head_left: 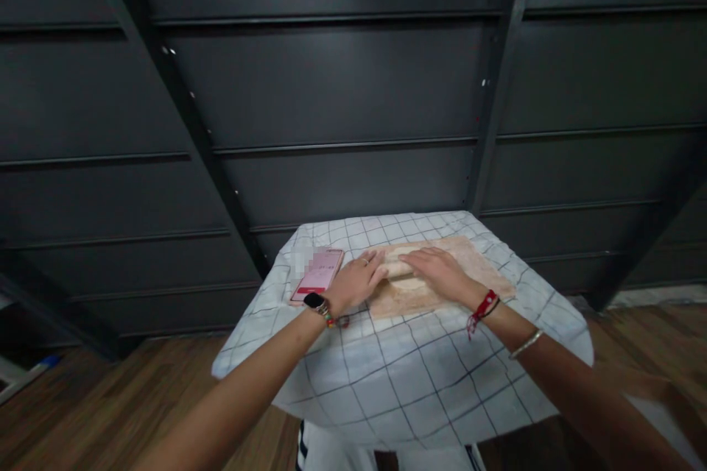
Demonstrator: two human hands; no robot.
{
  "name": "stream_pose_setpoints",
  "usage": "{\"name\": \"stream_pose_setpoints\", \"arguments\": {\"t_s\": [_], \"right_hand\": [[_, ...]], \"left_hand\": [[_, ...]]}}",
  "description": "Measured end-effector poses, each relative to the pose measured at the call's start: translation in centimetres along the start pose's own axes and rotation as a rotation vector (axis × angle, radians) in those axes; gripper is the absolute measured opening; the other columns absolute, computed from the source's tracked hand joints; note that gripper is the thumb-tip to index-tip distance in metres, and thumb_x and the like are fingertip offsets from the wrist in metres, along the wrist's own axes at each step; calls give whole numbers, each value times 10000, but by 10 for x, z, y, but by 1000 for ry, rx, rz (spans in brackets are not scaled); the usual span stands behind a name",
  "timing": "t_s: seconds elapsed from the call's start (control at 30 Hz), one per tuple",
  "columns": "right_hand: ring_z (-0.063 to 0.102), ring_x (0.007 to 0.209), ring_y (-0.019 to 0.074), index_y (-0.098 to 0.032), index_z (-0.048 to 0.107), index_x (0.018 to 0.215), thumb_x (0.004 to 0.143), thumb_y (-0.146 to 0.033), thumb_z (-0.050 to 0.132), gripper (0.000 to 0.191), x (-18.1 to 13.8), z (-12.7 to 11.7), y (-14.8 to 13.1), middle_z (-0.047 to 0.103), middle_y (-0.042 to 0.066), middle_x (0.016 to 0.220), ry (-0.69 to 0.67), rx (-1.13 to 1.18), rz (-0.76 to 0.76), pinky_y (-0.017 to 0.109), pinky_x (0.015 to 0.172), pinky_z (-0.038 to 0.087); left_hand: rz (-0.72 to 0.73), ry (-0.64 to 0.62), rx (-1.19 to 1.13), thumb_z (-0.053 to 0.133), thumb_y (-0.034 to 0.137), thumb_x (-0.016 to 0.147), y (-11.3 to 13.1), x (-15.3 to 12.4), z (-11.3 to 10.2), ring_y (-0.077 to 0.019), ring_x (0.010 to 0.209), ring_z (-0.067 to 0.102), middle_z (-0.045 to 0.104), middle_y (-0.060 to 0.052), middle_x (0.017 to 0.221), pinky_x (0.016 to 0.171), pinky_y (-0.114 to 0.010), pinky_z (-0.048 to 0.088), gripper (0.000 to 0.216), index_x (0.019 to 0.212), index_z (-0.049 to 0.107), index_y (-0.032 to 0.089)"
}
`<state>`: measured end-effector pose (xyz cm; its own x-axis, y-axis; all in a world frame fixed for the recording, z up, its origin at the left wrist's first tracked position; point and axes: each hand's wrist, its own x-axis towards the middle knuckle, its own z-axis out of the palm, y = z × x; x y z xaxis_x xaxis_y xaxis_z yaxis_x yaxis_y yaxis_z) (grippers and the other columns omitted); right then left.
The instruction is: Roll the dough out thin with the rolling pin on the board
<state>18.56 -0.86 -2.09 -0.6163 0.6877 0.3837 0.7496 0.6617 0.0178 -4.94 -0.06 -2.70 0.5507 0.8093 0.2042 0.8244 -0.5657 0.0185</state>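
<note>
A pale rolling pin (394, 267) lies across a flattened round of dough (409, 283) on a light brown wooden board (406, 305). My left hand (359, 280) rests on the pin's left end, its fingers stretched out and a ring on one of them. From the other side, my right hand (439, 274) lies over the right part of the pin with its fingers extended flat. Both hands cover the ends of the pin, and part of the dough is hidden beneath it.
Left of the board lies a phone (319, 274) with a pink screen. A white checked cloth (387, 383) covers the small table. Dark metal panels (342, 88) rise right behind it, above a wooden floor (166, 375).
</note>
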Motion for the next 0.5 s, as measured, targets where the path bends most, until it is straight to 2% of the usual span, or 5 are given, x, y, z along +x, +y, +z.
{"name": "stream_pose_setpoints", "arguments": {"t_s": [0.17,0.27,0.33,0.4,0.5], "right_hand": [[576,1123,240,-220,549,1313,878,-294,533,441,14,-17,54,615,70,1256,-80,258,-1,361,958,440],[546,1173,241,-227,517,1346,866,-420,539,518,15,0,76,575,64,1312,-180,409,44,359,997,423],[470,1262,241,-194,456,1395,878,-502,485,602,19,16,85,491,84,1397,-162,423,122,368,1067,359],[389,1328,232,-135,408,1423,918,-520,370,636,29,30,90,413,116,1452,-124,384,230,368,1118,286],[358,1348,253,-104,444,1397,935,-522,304,639,48,43,97,410,144,1447,-183,318,354,379,1139,229]], "left_hand": [[-24,8,31,131,433,1003,-10,43,-17,-216,1361,333,420,-125,1444,1107,-332,245,567,1404,373,114],[60,-117,83,220,330,995,-20,65,3,-239,1327,382,459,-140,1410,1090,-335,260,467,1341,446,111],[103,-189,152,235,242,978,-26,75,21,-246,1294,423,468,-147,1399,1083,-340,262,435,1315,471,97],[89,-213,220,217,178,962,-31,82,35,-258,1293,422,445,-166,1413,1087,-357,251,444,1301,479,61],[79,-180,243,225,158,949,-39,89,45,-284,1321,383,427,-185,1421,1105,-402,215,445,1290,484,37]]}}
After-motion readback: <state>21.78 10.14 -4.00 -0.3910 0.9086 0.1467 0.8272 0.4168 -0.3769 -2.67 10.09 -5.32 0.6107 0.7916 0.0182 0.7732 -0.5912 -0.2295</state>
